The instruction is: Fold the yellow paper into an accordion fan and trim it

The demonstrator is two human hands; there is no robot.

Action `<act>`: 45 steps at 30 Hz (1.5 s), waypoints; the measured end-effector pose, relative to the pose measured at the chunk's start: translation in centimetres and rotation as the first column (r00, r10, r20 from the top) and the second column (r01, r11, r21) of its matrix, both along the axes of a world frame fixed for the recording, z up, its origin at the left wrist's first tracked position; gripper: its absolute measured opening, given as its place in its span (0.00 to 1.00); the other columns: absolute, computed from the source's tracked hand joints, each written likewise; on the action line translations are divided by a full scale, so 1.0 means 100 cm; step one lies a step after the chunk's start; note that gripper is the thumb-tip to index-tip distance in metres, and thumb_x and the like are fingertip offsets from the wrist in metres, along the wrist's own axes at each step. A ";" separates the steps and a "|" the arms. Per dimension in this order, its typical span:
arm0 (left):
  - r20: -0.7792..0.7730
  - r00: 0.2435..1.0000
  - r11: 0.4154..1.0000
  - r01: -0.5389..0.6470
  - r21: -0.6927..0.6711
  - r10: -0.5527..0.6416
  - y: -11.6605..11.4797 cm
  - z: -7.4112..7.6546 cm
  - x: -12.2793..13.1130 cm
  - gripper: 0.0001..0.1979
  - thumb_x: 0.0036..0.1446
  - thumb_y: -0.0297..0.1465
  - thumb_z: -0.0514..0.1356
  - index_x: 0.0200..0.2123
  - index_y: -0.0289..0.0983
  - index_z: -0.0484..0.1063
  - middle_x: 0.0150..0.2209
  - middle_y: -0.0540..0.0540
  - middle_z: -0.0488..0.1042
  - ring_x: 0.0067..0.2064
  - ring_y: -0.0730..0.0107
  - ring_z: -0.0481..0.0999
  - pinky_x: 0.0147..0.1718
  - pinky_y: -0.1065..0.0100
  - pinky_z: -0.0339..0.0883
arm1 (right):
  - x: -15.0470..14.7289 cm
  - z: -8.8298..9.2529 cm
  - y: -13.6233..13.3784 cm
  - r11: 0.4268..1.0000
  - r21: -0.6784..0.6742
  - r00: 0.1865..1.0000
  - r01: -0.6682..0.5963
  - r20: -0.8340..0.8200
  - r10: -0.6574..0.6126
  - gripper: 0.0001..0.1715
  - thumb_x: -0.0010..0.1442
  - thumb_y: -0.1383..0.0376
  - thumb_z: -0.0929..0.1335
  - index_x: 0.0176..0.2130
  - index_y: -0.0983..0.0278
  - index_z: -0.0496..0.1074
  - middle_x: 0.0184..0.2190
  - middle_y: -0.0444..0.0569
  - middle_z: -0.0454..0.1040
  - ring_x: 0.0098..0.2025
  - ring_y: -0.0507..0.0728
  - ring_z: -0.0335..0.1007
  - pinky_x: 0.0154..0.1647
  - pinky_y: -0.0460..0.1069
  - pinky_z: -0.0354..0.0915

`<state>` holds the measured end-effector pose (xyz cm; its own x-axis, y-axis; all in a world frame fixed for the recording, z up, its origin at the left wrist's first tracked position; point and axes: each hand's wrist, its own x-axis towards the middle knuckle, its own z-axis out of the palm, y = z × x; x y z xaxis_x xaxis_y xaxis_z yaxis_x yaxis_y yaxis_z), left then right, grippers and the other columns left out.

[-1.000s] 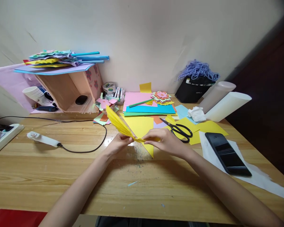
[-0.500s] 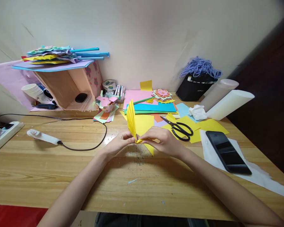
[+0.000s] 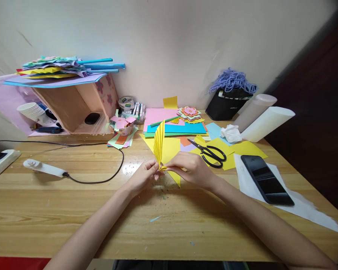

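A pleated yellow paper fan (image 3: 159, 144) stands upright between my hands, its folds gathered at the lower end. My left hand (image 3: 146, 173) pinches that gathered base from the left. From the right, my right hand (image 3: 190, 167) grips the small folded part at the bottom with thumb and fingers. Behind and below the fan lies a flat yellow sheet (image 3: 170, 148) on the wooden table (image 3: 118, 221). Black-handled scissors (image 3: 211, 153) rest on yellow paper just beyond my right hand.
A black phone (image 3: 266, 180) lies on white paper at the right. A white glue gun (image 3: 46, 167) with a looping black cable is at the left. Behind stand an open box (image 3: 108, 92), coloured sheets (image 3: 176, 129), a black pouch (image 3: 227, 107) and white rolls (image 3: 267, 123).
The fan has turned and now shows its pleats more broadly. My left hand's fingers have shifted at the base. The whole view has moved slightly.
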<state>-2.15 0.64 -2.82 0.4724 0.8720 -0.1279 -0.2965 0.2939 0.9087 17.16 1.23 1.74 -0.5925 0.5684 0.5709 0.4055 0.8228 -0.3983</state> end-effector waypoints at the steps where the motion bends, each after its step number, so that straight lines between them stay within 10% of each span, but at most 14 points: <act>1: -0.025 1.000 1.000 0.001 0.006 -0.001 -0.001 0.000 0.001 0.18 0.50 0.46 0.61 0.27 0.35 0.70 0.19 0.55 0.61 0.23 0.80 0.58 0.33 0.72 0.60 | 0.000 0.000 0.000 1.000 0.006 1.000 -0.005 0.012 0.005 0.10 0.62 0.65 0.64 0.34 0.64 0.74 0.29 0.48 0.78 0.31 0.53 0.71 0.30 0.47 0.63; 13: 0.006 0.971 0.970 -0.239 -0.055 0.239 -0.003 0.003 0.008 0.19 0.39 0.44 0.69 0.27 0.35 0.74 0.18 0.55 0.65 0.21 0.82 0.59 0.36 0.71 0.63 | -0.006 0.001 -0.004 0.964 -0.224 0.982 0.143 -0.088 -0.166 0.05 0.58 0.65 0.68 0.33 0.62 0.75 0.30 0.47 0.78 0.32 0.52 0.72 0.33 0.46 0.65; 30: -0.208 0.953 0.971 0.235 0.038 -0.222 0.003 0.005 -0.010 0.16 0.48 0.43 0.64 0.28 0.34 0.76 0.28 0.45 0.75 0.32 0.71 0.72 0.37 0.70 0.62 | 0.004 0.005 0.002 0.973 0.170 0.969 -0.158 0.215 0.119 0.15 0.64 0.70 0.60 0.32 0.63 0.74 0.29 0.47 0.78 0.31 0.52 0.70 0.30 0.47 0.63; 39: -0.054 0.999 0.999 -0.003 -0.035 0.001 0.007 0.016 -0.012 0.15 0.46 0.40 0.66 0.31 0.34 0.75 0.30 0.46 0.75 0.34 0.72 0.73 0.40 0.70 0.65 | 0.019 0.017 0.012 0.981 -0.038 0.975 0.192 0.117 -0.187 0.21 0.56 0.53 0.68 0.45 0.63 0.71 0.41 0.51 0.76 0.44 0.59 0.71 0.43 0.53 0.64; 45: -0.094 0.980 0.985 -0.174 0.006 0.174 0.015 0.019 -0.019 0.14 0.48 0.39 0.65 0.31 0.33 0.74 0.31 0.47 0.74 0.35 0.73 0.73 0.40 0.71 0.66 | 0.057 0.016 0.029 0.771 -0.305 0.828 0.558 0.139 -0.544 0.16 0.64 0.56 0.59 0.43 0.61 0.70 0.43 0.50 0.74 0.44 0.58 0.70 0.42 0.51 0.63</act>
<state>-4.02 2.13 -0.87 0.2991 0.9396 -0.1665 -0.2564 0.2472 0.9344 22.82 4.09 3.36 -0.1394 0.9492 0.2822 0.7715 0.2827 -0.5700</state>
